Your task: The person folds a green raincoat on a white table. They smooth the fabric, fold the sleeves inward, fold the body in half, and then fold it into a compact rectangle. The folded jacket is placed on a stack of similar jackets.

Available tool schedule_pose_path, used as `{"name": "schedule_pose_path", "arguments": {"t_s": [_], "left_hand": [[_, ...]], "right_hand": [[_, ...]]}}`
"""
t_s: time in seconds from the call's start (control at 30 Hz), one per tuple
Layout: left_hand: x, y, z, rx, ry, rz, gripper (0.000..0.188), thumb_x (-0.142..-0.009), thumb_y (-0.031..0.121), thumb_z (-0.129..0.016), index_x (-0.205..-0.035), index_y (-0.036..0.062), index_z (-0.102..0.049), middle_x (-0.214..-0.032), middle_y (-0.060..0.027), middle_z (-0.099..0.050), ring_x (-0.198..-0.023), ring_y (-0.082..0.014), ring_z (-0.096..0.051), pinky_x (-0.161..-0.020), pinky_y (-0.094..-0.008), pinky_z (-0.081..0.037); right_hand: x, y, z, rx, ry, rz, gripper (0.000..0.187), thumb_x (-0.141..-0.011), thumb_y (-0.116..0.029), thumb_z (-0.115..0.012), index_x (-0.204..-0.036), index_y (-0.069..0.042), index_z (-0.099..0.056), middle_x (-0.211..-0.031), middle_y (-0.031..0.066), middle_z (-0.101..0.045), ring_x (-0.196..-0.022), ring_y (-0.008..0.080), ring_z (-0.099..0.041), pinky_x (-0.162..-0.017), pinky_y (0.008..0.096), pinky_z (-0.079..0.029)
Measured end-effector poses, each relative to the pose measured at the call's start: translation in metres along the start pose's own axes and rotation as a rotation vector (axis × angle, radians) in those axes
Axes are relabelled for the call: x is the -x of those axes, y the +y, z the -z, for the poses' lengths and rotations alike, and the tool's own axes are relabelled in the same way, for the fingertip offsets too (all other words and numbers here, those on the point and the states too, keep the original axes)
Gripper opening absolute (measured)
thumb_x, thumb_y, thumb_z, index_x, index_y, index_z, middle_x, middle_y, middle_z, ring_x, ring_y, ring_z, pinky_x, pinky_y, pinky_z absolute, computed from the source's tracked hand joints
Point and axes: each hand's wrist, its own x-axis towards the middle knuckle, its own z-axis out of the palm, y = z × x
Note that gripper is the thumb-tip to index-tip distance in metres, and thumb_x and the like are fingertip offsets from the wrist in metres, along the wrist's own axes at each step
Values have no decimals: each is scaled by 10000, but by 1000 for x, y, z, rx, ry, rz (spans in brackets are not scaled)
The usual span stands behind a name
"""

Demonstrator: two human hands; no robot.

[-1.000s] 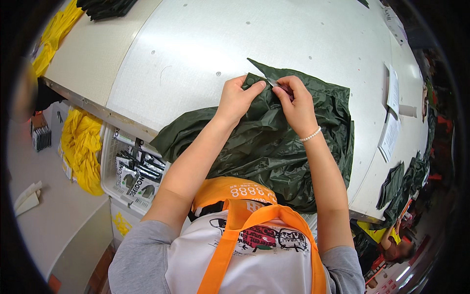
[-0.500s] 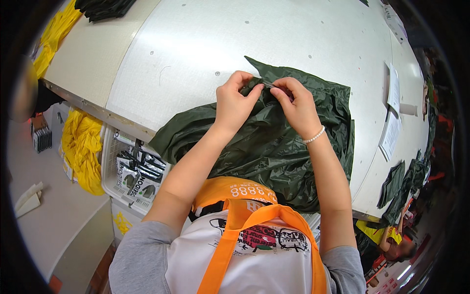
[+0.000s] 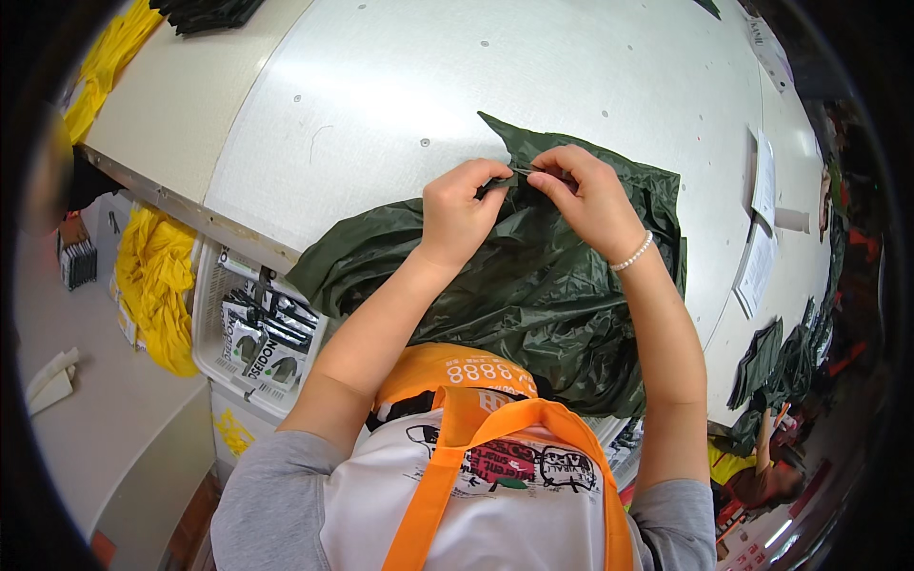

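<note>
Head view: left hand [image 3: 459,211] and right hand [image 3: 588,195] are both closed in a pinch on one folded edge of the dark green plastic sheet [image 3: 533,305], fingertips nearly touching. Sheet lies crumpled on the white table [image 3: 381,105], overhanging its near edge.

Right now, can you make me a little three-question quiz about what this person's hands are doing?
1. True or false: both hands pinch the dark green plastic sheet.
2. Which wrist wears the white bead bracelet? A) left B) right
3. Fill in: the yellow cloth hangs beside a white ____ under the table.

Key: 1 true: the left hand and right hand meet at its upper edge. 2 B. 3 basket.
</note>
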Motion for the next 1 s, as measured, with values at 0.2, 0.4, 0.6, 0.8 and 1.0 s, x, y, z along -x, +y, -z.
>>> {"name": "schedule_pose_path", "arguments": {"t_s": [0.2, 0.4, 0.6, 0.8, 1.0], "left_hand": [[0, 0, 1, -34, -11, -10, 142, -732, -60, -659, -852, 16, -665, -706, -40, -658, -549, -55, -528, -509, -206, -419], [-3, 9, 5, -36, -56, 120, 88, -761, -17, -688, -842, 5, -662, -704, -31, -654, -564, -41, -529, -518, -201, -421], [-10, 0, 9, 337, -90, 413, 148, -812, 87, -701, -887, -36, -669, -714, -16, -651, -612, -29, -527, -547, -192, -416], [-13, 2, 13, 322, -132, 464, 140, -811, 71, -683, -894, -41, -682, -711, -20, -656, -624, -36, -548, -560, -195, -432], [-13, 10, 8, 63, -69, 327, 125, -769, 51, -690, -856, -37, -677, -667, -14, -640, -602, -32, -531, -542, -200, -427]], "right_hand": [[-5, 0, 8, 59, -85, 49, 196, -831, -199, -665, -920, -28, -629, -812, 105, -603, -699, 239, -593, -650, 318, -481], [-5, 3, 7, 41, -61, 30, 192, -822, -179, -675, -932, -30, -627, -814, 101, -613, -718, 231, -599, -645, 309, -484], [6, 3, -2, -111, 78, -14, 222, -803, -129, -696, -964, -4, -608, -866, 94, -609, -727, 216, -609, -672, 282, -498], [6, -14, -17, 190, 230, 166, 210, -810, -182, -686, -958, -52, -610, -866, 87, -593, -752, 245, -622, -637, 320, -501], [5, -28, -17, 462, 281, 269, 183, -797, -208, -679, -902, -79, -601, -816, 67, -558, -691, 250, -593, -596, 352, -484]]}}
